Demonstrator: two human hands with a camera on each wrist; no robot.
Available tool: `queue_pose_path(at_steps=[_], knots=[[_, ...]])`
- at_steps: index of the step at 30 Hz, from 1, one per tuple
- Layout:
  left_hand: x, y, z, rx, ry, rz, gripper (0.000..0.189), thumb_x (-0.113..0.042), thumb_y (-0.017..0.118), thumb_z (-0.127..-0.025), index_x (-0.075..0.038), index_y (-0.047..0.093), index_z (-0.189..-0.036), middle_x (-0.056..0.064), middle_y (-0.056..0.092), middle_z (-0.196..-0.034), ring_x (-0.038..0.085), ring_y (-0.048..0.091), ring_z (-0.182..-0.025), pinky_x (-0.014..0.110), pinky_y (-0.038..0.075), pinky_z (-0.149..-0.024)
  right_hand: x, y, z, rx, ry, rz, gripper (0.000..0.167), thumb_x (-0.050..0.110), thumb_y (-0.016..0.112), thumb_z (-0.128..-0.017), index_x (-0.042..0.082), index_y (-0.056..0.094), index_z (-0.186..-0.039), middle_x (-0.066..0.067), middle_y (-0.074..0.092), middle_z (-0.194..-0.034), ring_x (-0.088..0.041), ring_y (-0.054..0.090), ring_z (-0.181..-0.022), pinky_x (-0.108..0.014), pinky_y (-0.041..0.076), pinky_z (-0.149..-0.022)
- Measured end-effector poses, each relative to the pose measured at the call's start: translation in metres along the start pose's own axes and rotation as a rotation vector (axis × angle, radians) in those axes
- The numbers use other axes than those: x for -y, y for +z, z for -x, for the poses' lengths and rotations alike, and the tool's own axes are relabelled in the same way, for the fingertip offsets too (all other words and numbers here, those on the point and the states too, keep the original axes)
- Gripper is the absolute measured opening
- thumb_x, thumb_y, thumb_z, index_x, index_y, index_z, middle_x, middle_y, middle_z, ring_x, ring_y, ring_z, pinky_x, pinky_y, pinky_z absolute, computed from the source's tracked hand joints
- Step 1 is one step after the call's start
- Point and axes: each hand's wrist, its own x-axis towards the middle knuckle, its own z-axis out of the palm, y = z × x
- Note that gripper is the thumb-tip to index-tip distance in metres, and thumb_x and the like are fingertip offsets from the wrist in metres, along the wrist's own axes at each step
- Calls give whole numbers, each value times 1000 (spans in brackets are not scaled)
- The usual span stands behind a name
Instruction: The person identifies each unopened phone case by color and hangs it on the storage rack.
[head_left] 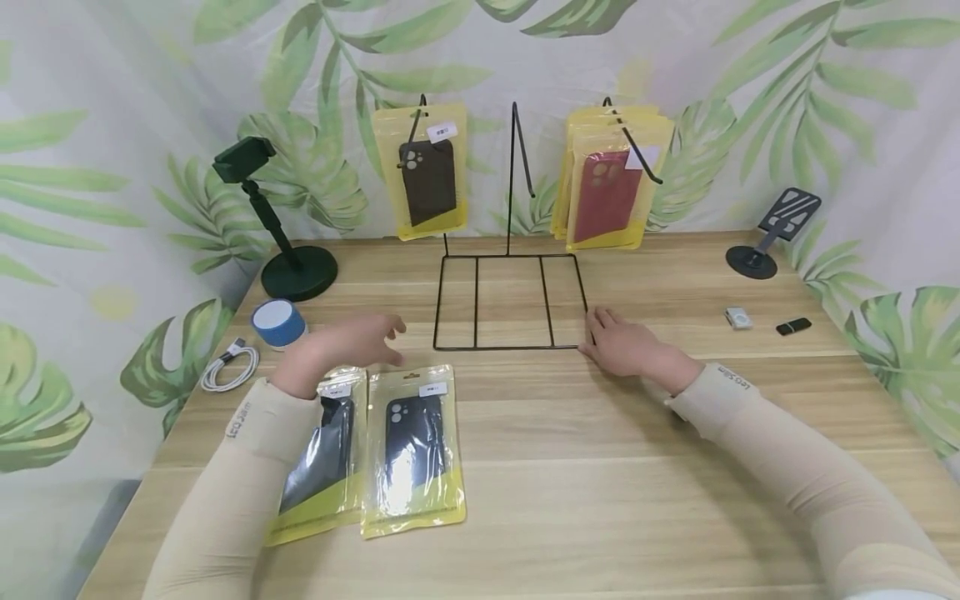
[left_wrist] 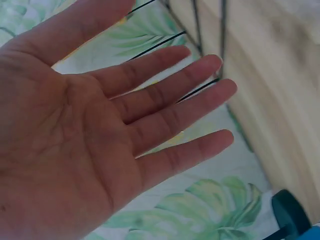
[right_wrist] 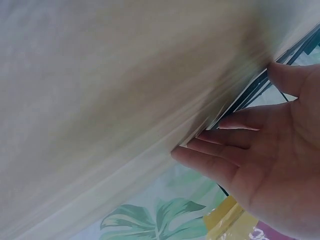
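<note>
A black wire display rack [head_left: 476, 300] stands on the table, its base flat and its hooks raised. My right hand [head_left: 626, 346] rests at the base's right front corner, fingertips down on the tabletop by the wire. My left hand [head_left: 348, 342] hovers left of the base, its fingers spread and holding nothing in the left wrist view. Below it lie two bagged dark phone cases, a left one [head_left: 322, 467] partly hidden by the arm and a right one [head_left: 414, 442]. A bagged black phone case [head_left: 429, 183] hangs on the left hook, and bagged red phone cases [head_left: 609, 196] on the right hook.
A dark green phone stand [head_left: 300, 271], a blue-and-white round item [head_left: 279, 323] and a coiled white cable [head_left: 228, 367] stand at the left. On the right are a grey phone stand [head_left: 752, 261], a small silver device [head_left: 738, 317] and a black USB stick [head_left: 793, 326].
</note>
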Motion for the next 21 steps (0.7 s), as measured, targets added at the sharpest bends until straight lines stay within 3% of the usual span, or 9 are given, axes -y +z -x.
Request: queue_pose_path(at_steps=[8,14,21], knots=[[6,24,-7,26,-28,-78,41,-15,70,-90,6,61,-124,21,67,-117,33,65,-102,47,55,-89,-3,3,-1,2,-4,10,68,37,40,-107,-12,23,-151,-32,23,-157,-46,23,-147,-57,32,-115],[15,39,-15,-13,-52,-170,21,-10,72,-81,-1,63,-97,9,62,-87,24,54,-76,36,48,-68,-3,1,-1,3,-5,4,68,36,39,-107,-12,21,-151,-32,22,-158,-46,23,-147,-57,31,-115],[17,45,-14,-57,-46,-210,17,-8,72,-79,-5,59,-91,8,62,-84,26,52,-79,40,47,-71,-2,0,0,-4,-15,12,67,36,40,-107,-13,23,-150,-33,24,-157,-47,24,-147,-57,31,-116]])
